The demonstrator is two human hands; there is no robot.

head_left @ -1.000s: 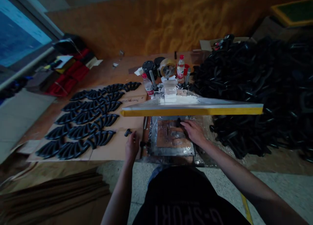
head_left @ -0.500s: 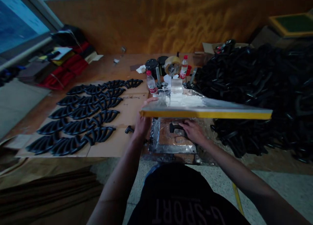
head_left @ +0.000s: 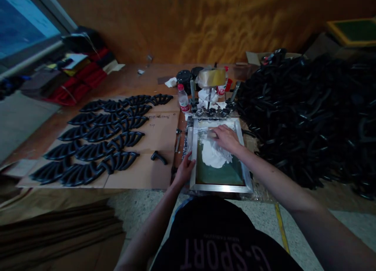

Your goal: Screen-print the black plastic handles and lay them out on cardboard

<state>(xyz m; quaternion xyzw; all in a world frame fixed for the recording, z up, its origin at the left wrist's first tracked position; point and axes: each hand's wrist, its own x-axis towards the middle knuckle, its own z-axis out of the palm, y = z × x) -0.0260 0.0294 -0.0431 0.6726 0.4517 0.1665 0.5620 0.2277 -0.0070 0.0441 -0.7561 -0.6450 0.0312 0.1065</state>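
Note:
A screen printing frame (head_left: pixel 192 177) with a metal rim lies flat before me, white ink (head_left: pixel 216 155) spread over its green mesh. My left hand (head_left: pixel 185 169) grips the frame's left edge with the fingers bent round it. Over the upper part of the mesh, my right hand (head_left: pixel 226 138) holds a squeegee (head_left: pixel 212 133), mostly covered by the fingers. The black handle-shaped part seen beneath the raised frame earlier is hidden now. One loose black bent handle (head_left: pixel 159 157) lies on the cardboard (head_left: pixel 141 171) to the left.
Rows of black handles (head_left: pixel 100 131) cover much of the cardboard. A large heap of black handles (head_left: pixel 308 114) fills the right side. Behind the frame stand a bottle (head_left: pixel 183 99), a tape roll (head_left: pixel 212 78) and metal clamps. Red bundles (head_left: pixel 85 80) sit at the back left.
The screen frame has come down from raised to flat, with my left hand on its edge. My right hand has left the black handle beneath and now grips the squeegee on the mesh.

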